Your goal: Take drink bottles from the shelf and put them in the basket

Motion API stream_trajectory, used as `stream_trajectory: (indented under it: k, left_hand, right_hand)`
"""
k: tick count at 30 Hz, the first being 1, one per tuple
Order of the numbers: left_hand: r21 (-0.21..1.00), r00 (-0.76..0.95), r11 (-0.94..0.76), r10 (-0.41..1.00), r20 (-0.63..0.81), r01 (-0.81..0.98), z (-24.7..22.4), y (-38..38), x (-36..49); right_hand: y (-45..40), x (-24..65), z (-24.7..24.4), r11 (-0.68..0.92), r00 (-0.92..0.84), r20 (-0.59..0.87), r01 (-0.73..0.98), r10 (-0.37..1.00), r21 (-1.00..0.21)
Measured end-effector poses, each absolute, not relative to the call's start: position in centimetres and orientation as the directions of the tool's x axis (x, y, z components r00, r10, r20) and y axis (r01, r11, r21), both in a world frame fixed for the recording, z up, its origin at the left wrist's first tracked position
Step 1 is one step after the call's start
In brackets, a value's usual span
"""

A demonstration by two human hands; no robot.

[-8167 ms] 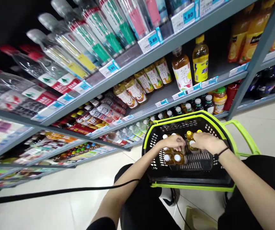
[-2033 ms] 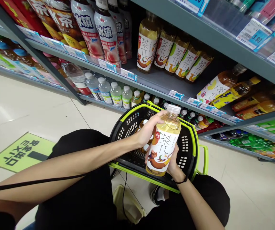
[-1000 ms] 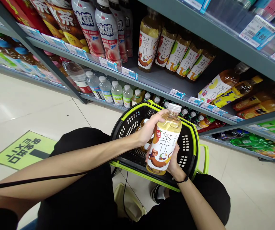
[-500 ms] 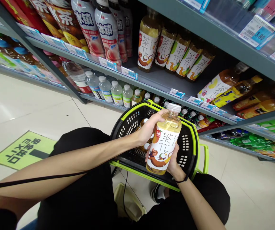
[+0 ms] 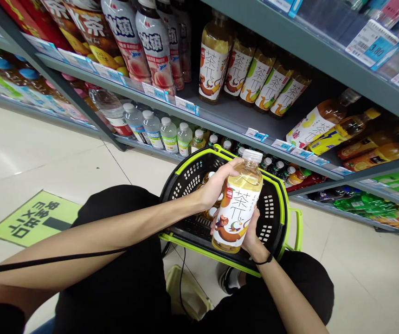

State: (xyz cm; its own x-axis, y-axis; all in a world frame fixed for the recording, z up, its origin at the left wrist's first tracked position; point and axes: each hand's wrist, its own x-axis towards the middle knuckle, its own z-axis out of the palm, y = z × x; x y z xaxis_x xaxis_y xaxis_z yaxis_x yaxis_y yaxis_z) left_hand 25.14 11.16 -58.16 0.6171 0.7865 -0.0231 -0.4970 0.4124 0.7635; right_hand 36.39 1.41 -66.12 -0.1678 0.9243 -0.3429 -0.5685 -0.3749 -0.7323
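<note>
A bottle of tea (image 5: 237, 208) with a white label and clear cap is held tilted above the shopping basket (image 5: 171, 195). My left hand (image 5: 216, 185) is closed on its upper left side near the shoulder, fingers partly behind it. Around the lower right side wraps my right hand (image 5: 252, 232), its fingers mostly hidden behind the bottle. The black basket has lime-green trim and sits between my knees. Several bottles (image 5: 210, 212) with white caps lie inside it, partly covered by my left hand and the tea bottle.
Ahead, a grey shelf (image 5: 220, 118) holds upright tea bottles (image 5: 213, 60) and some bottles lying down (image 5: 319, 120). Small bottles (image 5: 168, 134) stand on the bottom shelf. A yellow-green sign (image 5: 32, 218) is on the floor at left. A cord (image 5: 46, 260) crosses my left forearm.
</note>
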Motion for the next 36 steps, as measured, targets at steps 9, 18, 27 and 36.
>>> stream_trajectory:
  k: [9,18,27,36]
  left_hand:
    - [0.777,0.594,0.374,0.804,0.001,-0.507,-58.3,11.2,25.2]
    - [0.777,0.621,0.328,0.777,0.101,-0.537,-58.3,11.3,25.3]
    - [0.773,0.601,0.316,0.792,0.104,-0.55,-58.3,11.3,25.3]
    - [0.765,0.595,0.328,0.799,0.089,-0.554,-58.8,11.4,25.4]
  right_hand:
    - [1.4,36.4,-66.1,-0.362,-0.139,-0.343,-0.535,0.929,-0.764]
    - [1.4,36.0,-67.3,-0.281,-0.089,-0.278,-0.544,0.956,-0.791]
    - [1.3,36.0,-66.7,-0.291,-0.091,-0.287,-0.524,0.954,-0.801]
    - [1.3,36.1,-66.7,-0.298,-0.088,-0.296,-0.512,0.951,-0.806]
